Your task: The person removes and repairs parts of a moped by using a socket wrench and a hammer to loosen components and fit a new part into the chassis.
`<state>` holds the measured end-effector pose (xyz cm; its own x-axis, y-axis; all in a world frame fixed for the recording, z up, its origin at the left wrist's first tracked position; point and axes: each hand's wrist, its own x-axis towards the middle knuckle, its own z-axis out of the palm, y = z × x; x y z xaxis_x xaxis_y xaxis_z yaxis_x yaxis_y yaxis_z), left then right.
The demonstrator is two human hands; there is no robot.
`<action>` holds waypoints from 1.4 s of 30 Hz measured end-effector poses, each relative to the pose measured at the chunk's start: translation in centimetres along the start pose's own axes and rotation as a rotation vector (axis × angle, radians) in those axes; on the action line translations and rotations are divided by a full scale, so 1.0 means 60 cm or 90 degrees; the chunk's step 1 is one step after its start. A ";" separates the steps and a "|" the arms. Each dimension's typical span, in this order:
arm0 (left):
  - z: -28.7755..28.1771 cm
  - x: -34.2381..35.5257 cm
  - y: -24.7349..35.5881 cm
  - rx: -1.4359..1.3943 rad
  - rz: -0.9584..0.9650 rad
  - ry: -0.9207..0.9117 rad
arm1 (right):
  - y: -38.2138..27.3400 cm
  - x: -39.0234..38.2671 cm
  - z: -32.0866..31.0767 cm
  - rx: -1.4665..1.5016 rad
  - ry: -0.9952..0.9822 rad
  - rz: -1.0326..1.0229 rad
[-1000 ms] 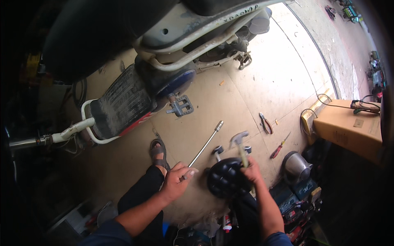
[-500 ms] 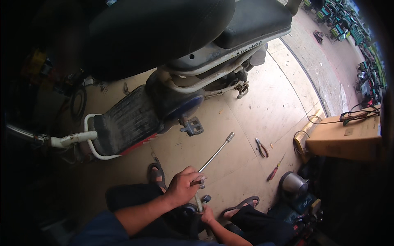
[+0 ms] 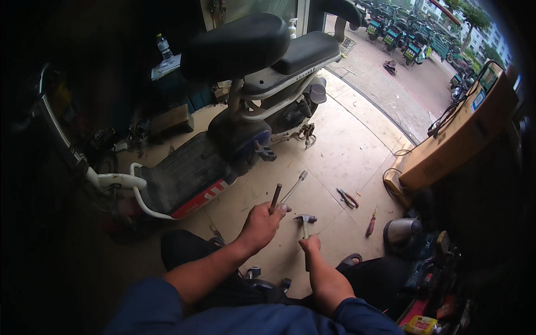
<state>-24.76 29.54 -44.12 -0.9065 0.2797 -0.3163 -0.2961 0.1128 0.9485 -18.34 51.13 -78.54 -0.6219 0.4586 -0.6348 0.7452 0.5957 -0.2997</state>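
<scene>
My left hand (image 3: 261, 226) is closed around a long silver rod with a socket end (image 3: 302, 176), probably a socket wrench. A short, dark brown bar (image 3: 276, 196) stands up from the same fist; whether it joins the rod is hidden by my fingers. My right hand (image 3: 310, 243) grips a claw hammer (image 3: 306, 219) by its handle, head upward, to the right of my left hand and apart from it. On the floor beyond lie pliers with dark red handles (image 3: 347, 198) and a red-handled screwdriver (image 3: 372, 223).
An electric scooter (image 3: 187, 167) with a black seat stands ahead to the left. At the right are a cardboard box (image 3: 455, 139), a silver rounded container (image 3: 403, 230) and teal power tools (image 3: 421, 262). Casters (image 3: 254, 272) show below me. Parked scooters (image 3: 410, 44) line the far pavement outside.
The view has tilted up, showing more of the doorway. My right hand has brought the hammer up and forward from low between my legs. The dark bar in my left hand now points upward.
</scene>
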 end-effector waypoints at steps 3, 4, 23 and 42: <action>-0.009 -0.021 -0.002 0.038 0.053 0.019 | 0.010 -0.023 -0.014 0.002 0.050 -0.012; -0.016 -0.016 -0.016 0.075 0.077 0.049 | 0.001 -0.039 -0.010 0.045 0.079 -0.028; -0.020 -0.070 -0.218 0.826 -0.244 -0.420 | -0.210 -0.061 -0.076 1.073 -0.403 0.023; 0.034 -0.172 -0.581 0.518 -0.153 -0.678 | -0.302 -0.110 -0.162 0.844 -0.281 -0.113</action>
<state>-4.49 24.69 -73.95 -0.0785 0.7256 -0.6836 0.1836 0.6845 0.7055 -30.11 43.70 -62.02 -0.7889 0.0553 -0.6121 0.4895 -0.5456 -0.6802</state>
